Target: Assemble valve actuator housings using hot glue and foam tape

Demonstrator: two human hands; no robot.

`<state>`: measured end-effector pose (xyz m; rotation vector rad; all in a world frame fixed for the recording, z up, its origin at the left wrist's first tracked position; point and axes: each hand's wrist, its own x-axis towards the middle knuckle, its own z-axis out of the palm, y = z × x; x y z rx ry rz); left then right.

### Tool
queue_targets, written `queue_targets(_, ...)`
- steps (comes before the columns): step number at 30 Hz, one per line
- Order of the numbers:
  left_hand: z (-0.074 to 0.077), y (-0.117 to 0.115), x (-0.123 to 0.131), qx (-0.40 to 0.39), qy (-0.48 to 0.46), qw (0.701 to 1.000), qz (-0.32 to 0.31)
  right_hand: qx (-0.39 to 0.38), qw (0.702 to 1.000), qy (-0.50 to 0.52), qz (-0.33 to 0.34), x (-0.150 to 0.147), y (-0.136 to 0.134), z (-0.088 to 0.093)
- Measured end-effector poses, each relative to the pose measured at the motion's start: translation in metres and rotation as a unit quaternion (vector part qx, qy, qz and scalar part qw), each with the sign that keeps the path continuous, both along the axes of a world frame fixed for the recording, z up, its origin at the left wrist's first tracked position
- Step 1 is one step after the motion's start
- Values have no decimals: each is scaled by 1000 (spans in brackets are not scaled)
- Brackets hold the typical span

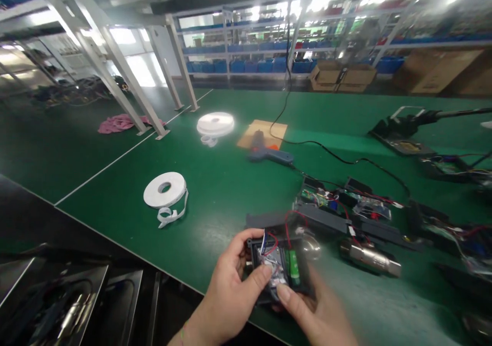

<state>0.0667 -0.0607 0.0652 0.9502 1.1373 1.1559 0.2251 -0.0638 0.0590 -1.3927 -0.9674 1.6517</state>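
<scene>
Hands meet low at the near edge of the green work table [230, 192], and I see both of mine wrapped round 1 small black plastic housing [282, 269] with a green circuit strip and red and blue wires inside it. My left hand [230, 284] closes on the housing's left side, thumb laid across the clear bit at its middle. My right hand [315, 312] cups it from below and from the right, thumb tip pressing the same clear patch; its fingers are blurred. The housing sits tilted toward me, just above the table edge.

Red wires run from it up to a long black assembly with exposed boards and wiring [342, 212] just behind. A silver metal cylinder [371, 258] lies to the right of the housing. Further back rests a blue glue gun [267, 152] on a tan cardboard square [263, 133], its black cable trailing right. 2 white tape rolls lie left: the nearer roll [165, 189] and the farther roll [215, 124].
</scene>
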Motion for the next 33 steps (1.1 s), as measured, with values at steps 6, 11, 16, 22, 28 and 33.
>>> queue_targets(6,-3,0,-3,3,2,1000,-6,-6,1000,-2,4,-1,0,3)
queue_targets(11,-1,1,-8,10,7,1000,-23,-3,999,46,11,2,-2,5)
queue_targets(16,-5,4,-10,-17,32,999,13,-9,994,104,28,6,-3,4)
queue_targets(22,-7,4,-13,-34,78,996,31,41,988,146,29,1,-1,-1)
queue_targets(28,-5,3,-10,-43,87,993,60,79,989,123,10,-2,-1,-2)
queue_targets(33,-6,3,-8,-44,83,993,72,96,989,112,9,0,0,1)
